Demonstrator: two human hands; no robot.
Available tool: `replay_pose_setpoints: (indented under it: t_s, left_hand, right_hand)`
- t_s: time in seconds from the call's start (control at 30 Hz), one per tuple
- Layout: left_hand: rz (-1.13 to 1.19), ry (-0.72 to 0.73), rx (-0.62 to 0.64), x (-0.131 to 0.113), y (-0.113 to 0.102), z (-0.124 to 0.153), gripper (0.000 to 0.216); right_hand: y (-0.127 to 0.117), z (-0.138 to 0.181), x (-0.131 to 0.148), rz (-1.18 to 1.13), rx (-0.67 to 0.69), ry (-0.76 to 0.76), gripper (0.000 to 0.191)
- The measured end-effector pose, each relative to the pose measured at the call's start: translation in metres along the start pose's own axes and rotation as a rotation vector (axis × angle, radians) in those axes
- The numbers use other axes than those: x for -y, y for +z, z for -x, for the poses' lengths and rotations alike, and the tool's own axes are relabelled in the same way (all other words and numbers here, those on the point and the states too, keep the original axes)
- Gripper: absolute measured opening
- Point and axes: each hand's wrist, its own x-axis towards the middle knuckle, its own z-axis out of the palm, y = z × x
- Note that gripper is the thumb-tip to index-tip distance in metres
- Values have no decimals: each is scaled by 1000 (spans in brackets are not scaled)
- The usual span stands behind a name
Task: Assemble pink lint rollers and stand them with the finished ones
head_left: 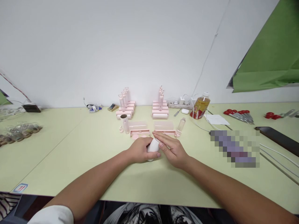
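Observation:
My left hand (pixel 141 150) is wrapped around a white sticky-paper roll (pixel 153 147), thumb across its near side. It is held tilted above the table. My right hand (pixel 172 148) lies with straight fingers against the roll's upper right side, thumb touching it. Just beyond are two pink lint-roller cases, the left case (pixel 140 133) and the right case (pixel 171 133), partly behind my fingers. Clear covers (pixel 138 125) lie behind them. A clear tube handle (pixel 125 125) stands at left beside a roll with a brown core (pixel 123 117); another clear handle (pixel 181 124) leans at right.
Two rows of pink lint rollers, left (pixel 125 113) and right (pixel 160 114), stand near the wall. A drink bottle (pixel 200 105), power strip (pixel 178 105) and red-handled tools (pixel 239 115) are to the right. A black phone (pixel 279 138) and cables lie at far right.

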Motion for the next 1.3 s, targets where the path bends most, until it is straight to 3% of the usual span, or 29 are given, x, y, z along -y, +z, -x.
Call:
replay_pose_setpoints:
  t_s: [1.3]
  left_hand:
    - [15, 26, 8, -3, -1, 0, 31]
  right_hand:
    - [2, -1, 3, 36, 53, -9, 43]
